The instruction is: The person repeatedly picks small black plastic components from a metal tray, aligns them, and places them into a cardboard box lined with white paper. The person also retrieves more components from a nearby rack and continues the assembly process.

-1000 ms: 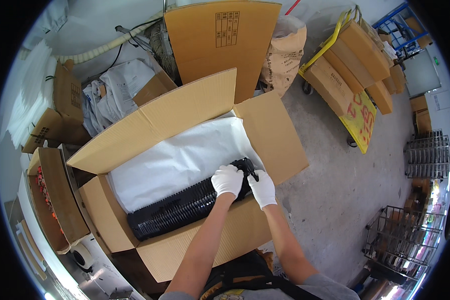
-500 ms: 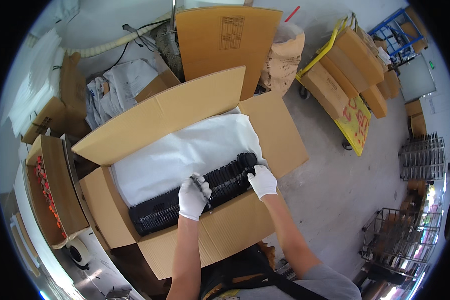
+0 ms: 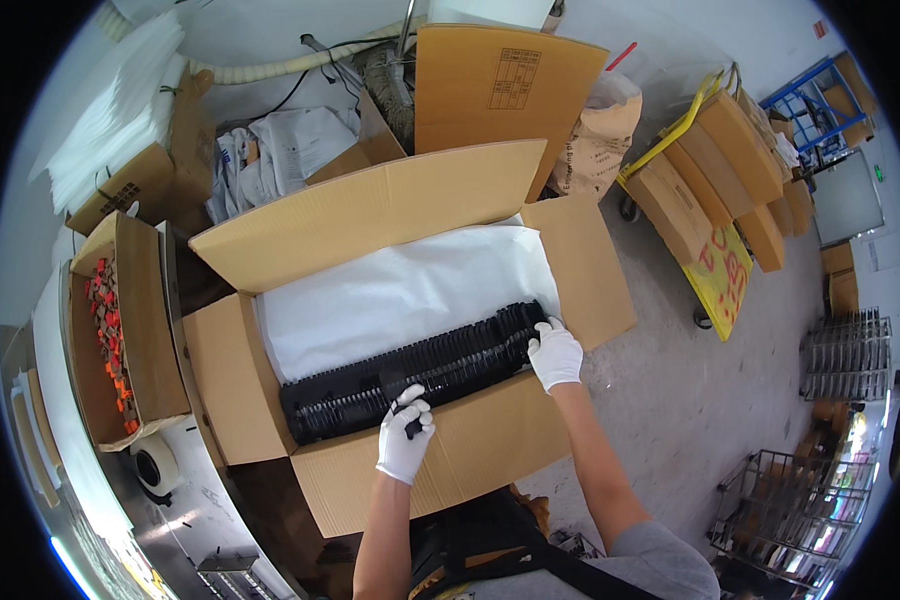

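A long row of thin black plastic parts [image 3: 450,357], packed side by side, lies along the near side of an open cardboard box [image 3: 370,215]. White sheet material [image 3: 400,285] covers the rest of the box's inside. My left hand [image 3: 406,440], in a white glove, is closed around a small black piece [image 3: 414,428] just in front of the row; its exact kind cannot be made out. At the row's right end, my gloved right hand [image 3: 557,356] has its fingers closed against the last black parts, with the fingertips partly hidden.
To the left stands a narrow carton [image 3: 150,330] of small red and brown pieces, with a tape roll [image 3: 155,466] beside it on a metal table. Behind are a bag-filled box [image 3: 300,150] and a paper sack [image 3: 598,140]. A yellow trolley [image 3: 715,285] carries cartons at right.
My left hand has drawn back from the row toward the near flap, with the black piece in it. My right hand stays at the row's right end. The whole view has shifted.
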Demonstrator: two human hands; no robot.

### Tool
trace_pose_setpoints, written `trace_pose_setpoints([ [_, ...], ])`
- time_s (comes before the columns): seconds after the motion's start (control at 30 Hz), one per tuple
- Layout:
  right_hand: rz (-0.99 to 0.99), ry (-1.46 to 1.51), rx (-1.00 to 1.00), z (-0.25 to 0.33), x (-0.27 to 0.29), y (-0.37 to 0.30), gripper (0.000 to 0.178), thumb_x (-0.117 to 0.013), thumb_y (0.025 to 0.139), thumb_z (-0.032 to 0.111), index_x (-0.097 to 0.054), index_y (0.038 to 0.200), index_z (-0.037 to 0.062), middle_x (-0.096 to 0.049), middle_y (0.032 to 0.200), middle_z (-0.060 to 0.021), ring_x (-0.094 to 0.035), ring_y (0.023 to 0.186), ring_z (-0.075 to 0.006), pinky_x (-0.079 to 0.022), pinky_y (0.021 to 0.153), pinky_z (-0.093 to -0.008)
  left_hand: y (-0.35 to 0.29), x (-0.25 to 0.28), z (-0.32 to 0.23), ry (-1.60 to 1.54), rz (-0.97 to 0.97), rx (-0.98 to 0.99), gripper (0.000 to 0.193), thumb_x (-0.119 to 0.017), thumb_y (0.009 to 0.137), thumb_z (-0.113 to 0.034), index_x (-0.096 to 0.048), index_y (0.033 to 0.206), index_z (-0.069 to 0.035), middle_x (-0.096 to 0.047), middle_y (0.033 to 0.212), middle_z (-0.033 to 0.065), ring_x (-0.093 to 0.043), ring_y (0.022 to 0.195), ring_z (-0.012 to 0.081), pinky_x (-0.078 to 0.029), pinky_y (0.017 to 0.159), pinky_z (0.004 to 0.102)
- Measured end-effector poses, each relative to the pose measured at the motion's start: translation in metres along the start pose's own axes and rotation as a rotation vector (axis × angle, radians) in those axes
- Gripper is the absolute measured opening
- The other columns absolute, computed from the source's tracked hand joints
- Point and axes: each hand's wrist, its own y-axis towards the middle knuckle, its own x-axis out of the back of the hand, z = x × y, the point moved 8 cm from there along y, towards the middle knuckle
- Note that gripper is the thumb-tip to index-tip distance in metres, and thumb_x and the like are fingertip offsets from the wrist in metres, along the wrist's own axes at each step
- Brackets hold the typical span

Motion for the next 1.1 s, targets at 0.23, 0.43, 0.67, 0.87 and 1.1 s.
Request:
trace_pose_setpoints([
  [0.23,-0.111,0.025,0.119,0.022,0.02,-0.013,0.039,-0.068,0.083,0.025,-0.065,0.119,0.0092,-0.065,0.127,-0.0159,-0.067,0.103,-0.0337,-0.053,0.091,-0.0465,-0.054,0.052,-0.058,0.952,-0.272,-0.385,0.033,-0.049,0.107,-0.028,-0.069,0.105,-0.002,-0.069,0.095,0.0025,-0.06,0.085,0.009,-0.05,0.079,0.027],
  [0.43,-0.035,0.048,0.386,0.063,0.018,0.011,0.054,-0.071,0.085,0.034,-0.061,0.135,0.0168,-0.055,0.142,-0.0178,-0.056,0.123,-0.0355,-0.047,0.103,-0.0464,-0.066,0.085,-0.064,0.897,-0.333,-0.411,0.031,-0.052,0.106,-0.026,-0.07,0.103,-0.002,-0.068,0.093,0.0023,-0.06,0.083,0.0084,-0.05,0.077,0.0266],
  [0.67,-0.085,0.131,0.254,0.061,0.01,-0.004,0.053,-0.069,0.087,0.028,-0.059,0.133,0.0032,-0.055,0.141,-0.0187,-0.051,0.128,-0.037,-0.042,0.108,-0.0469,-0.075,0.097,-0.068,0.81,-0.369,-0.404,0.031,-0.052,0.106,-0.026,-0.07,0.105,-0.001,-0.068,0.092,0.0026,-0.06,0.083,0.0084,-0.05,0.077,0.0251],
  [0.87,0.084,-0.021,0.105,0.118,-0.036,-0.054,0.084,-0.062,0.089,0.053,-0.041,0.146,-0.0054,-0.042,0.15,-0.0286,-0.045,0.133,-0.0436,-0.044,0.107,-0.0497,-0.091,0.104,-0.073,0.766,-0.393,-0.419,0.032,-0.053,0.106,-0.026,-0.07,0.105,0.0,-0.067,0.092,0.0033,-0.06,0.083,0.0088,-0.05,0.077,0.0255],
  [1.1,-0.028,0.221,0.19,0.125,-0.01,-0.059,0.062,-0.066,0.088,0.04,-0.057,0.133,-0.0024,-0.058,0.135,-0.0245,-0.056,0.124,-0.0399,-0.045,0.105,-0.0471,-0.105,0.108,-0.084,0.755,-0.404,-0.433,0.031,-0.051,0.107,-0.023,-0.07,0.104,0.001,-0.068,0.093,0.0044,-0.06,0.084,0.0089,-0.05,0.078,0.0252],
])
